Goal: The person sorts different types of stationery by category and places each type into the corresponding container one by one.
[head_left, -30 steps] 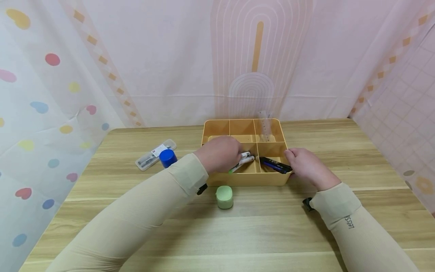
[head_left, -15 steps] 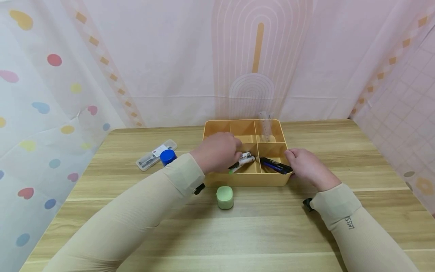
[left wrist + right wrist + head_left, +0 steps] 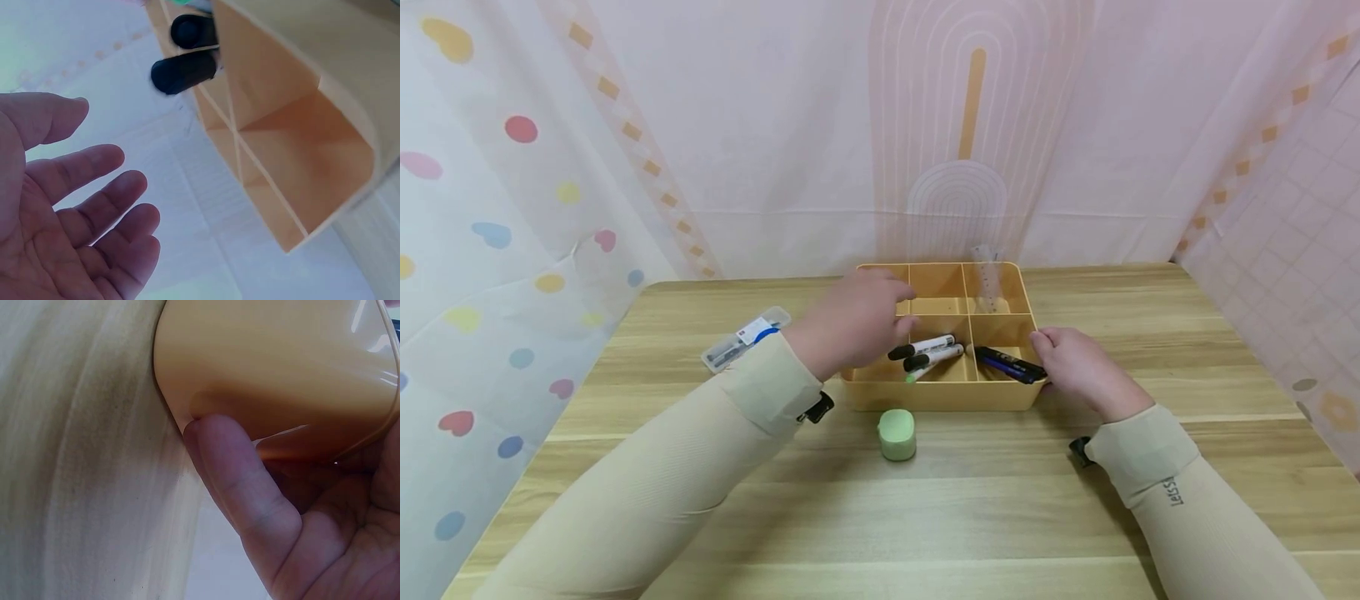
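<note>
An orange storage box (image 3: 940, 397) with several compartments stands on the table. My left hand (image 3: 857, 317) hovers over its left side, fingers apart and nothing held; the left wrist view shows its bare palm (image 3: 81, 212). White markers with black caps (image 3: 934, 356) lean in the front middle of the box, beside a green-tipped one. At the right end, my right hand (image 3: 1082, 367) grips the box's rim and side wall; a finger (image 3: 231, 462) presses the outer wall in the right wrist view. Black and blue pens (image 3: 1007, 364) lie in the front right compartment.
A clear ruler (image 3: 987, 283) stands in the back right compartment. In front of the box sits a small green case (image 3: 897, 435). Left of it lies a clear pen case (image 3: 722, 354), with a blue round object (image 3: 766, 334) mostly hidden behind the left sleeve.
My left hand has drawn back leftward from the markers, its fingers spreading, and the black caps now show. The right hand keeps its hold on the box.
</note>
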Demonstrator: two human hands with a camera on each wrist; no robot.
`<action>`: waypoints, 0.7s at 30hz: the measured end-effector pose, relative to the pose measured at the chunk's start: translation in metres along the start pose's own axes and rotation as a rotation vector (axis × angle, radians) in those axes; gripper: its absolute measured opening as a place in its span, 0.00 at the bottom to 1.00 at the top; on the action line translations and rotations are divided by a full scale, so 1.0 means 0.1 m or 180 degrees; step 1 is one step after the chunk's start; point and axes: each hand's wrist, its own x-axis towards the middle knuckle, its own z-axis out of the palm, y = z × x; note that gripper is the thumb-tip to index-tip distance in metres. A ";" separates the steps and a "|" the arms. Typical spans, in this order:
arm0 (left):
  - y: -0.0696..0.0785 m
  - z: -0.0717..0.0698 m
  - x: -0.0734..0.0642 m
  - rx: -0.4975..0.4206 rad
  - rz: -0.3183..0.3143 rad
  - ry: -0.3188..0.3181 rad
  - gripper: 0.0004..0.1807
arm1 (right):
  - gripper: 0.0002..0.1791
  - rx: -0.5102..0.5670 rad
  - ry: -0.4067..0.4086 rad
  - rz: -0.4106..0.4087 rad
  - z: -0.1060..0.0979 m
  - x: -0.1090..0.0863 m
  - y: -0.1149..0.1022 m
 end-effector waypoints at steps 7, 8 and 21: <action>-0.13 -0.11 -0.13 -0.0154 -0.0136 0.0148 0.25 | 0.25 0.0067 -0.0052 0.0033 0.00 -0.02 0.00; -0.14 -0.12 -0.14 -0.0134 -0.0144 0.0169 0.25 | 0.24 0.0070 -0.0049 0.0027 0.00 -0.02 0.00; -0.34 -0.18 -0.39 -0.0120 -0.0410 0.0308 0.27 | 0.24 0.0030 -0.0037 -0.0006 0.00 -0.02 0.00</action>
